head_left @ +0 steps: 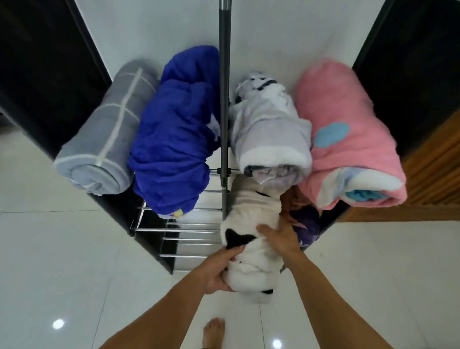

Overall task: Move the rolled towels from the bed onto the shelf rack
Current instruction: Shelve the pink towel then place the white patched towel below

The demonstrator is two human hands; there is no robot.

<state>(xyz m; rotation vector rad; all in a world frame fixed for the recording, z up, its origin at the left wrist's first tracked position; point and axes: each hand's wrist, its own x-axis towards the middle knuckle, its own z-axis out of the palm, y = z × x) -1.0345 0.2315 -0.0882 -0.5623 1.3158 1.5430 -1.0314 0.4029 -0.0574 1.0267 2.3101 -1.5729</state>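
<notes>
Towels fill the top tier of the rack [190, 230]: a grey roll [105, 133], a blue roll [175, 136], a pale grey-and-white roll [269, 134] and a pink roll [350, 136] lie side by side, ends toward us. A grey pole [224, 95] rises between the blue and pale rolls. The grey roll touches the blue one, and the pale roll presses against the pink one.

Below them we hold a white towel [250, 227] with black patches, lying lengthwise on the lower tier's metal bars at the right side. Its far end sits under the pale roll; its near end juts out past the rack's front edge. Our left hand [220, 270] is closed around the near end from the left, thumb on top. Our right hand [279, 236] lies on the towel's right side, fingers curled against it and pressed between the towel and a purple towel [308, 226] just beside it on the same tier. We cannot tell how far the fingers wrap under.

A bare foot [213, 333] stands on the glossy white floor [51, 246].
</notes>
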